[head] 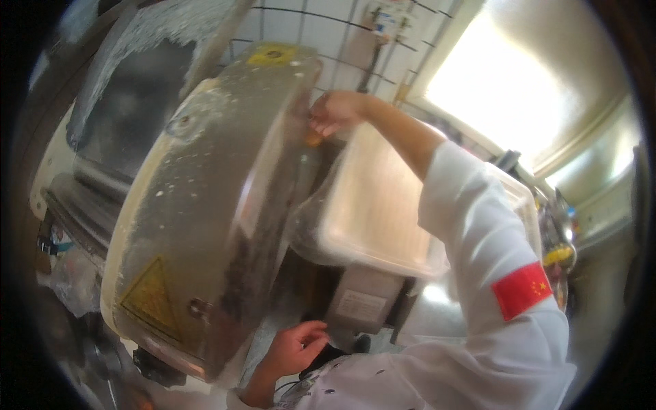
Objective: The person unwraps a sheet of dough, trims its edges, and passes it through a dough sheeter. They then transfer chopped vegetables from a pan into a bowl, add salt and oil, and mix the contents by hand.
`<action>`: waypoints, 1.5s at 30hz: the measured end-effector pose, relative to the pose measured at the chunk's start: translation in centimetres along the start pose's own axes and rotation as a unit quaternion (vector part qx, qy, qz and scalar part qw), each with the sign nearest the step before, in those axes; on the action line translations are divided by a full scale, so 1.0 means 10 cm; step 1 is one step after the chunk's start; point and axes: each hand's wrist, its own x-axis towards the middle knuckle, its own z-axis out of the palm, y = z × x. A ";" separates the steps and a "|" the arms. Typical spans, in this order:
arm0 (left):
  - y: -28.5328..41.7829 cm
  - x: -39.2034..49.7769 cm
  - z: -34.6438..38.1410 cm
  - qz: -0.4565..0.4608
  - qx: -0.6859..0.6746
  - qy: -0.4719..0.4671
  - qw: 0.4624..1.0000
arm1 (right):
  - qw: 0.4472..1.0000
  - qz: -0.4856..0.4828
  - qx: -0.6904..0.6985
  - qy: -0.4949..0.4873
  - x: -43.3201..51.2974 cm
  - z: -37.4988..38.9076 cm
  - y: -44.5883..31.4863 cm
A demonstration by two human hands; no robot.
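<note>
A large floury metal machine (pixel 205 195) with yellow warning stickers takes up the left and middle of the head view. My right hand (pixel 333 113) is at the far end of its side, fingers bent downward, close to a small orange part (pixel 313 137); whether it touches or grips that part is hidden. Low in the picture my left hand (pixel 296 348) hangs in front of my white jacket, near the machine's near end, fingers loosely curled and apart, with nothing in it. Under my right arm lies a pale rectangular plastic tub or lid (pixel 384 205).
Metal rollers (pixel 87 205) and a flour-dusted dark surface (pixel 143 97) lie at the left. Clear plastic film (pixel 312 230) hangs beside the tub. A metal box with a label (pixel 361 302) stands below it. White tiles (pixel 328 25) line the wall, beside a bright panel (pixel 492 87).
</note>
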 end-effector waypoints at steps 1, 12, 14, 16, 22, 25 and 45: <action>0.09 0.01 0.04 0.034 -0.001 -0.014 0.999 | 0.999 -0.008 -0.032 0.004 -0.23 -0.09 -0.05; 0.86 0.18 1.20 0.224 0.079 -0.029 0.971 | 0.861 -0.166 -0.335 0.345 -4.63 -0.15 0.24; 0.98 0.15 1.60 0.233 0.114 -0.028 0.965 | 0.821 -0.204 -0.394 0.359 -5.44 -0.14 0.55; 1.11 0.10 1.97 0.245 0.135 -0.041 0.959 | 0.813 -0.138 -0.354 0.442 -6.21 -0.14 0.98; 1.70 -0.03 3.09 0.220 0.217 -0.036 0.951 | 0.772 -0.027 -0.178 0.610 -8.43 -0.62 2.33; 1.94 0.07 3.52 0.248 0.228 -0.009 0.941 | 0.734 0.025 -0.063 0.676 -9.38 -0.83 2.90; 2.39 0.04 5.67 0.267 0.318 -0.068 0.907 | 0.586 0.112 0.238 0.766 -11.49 -0.87 5.34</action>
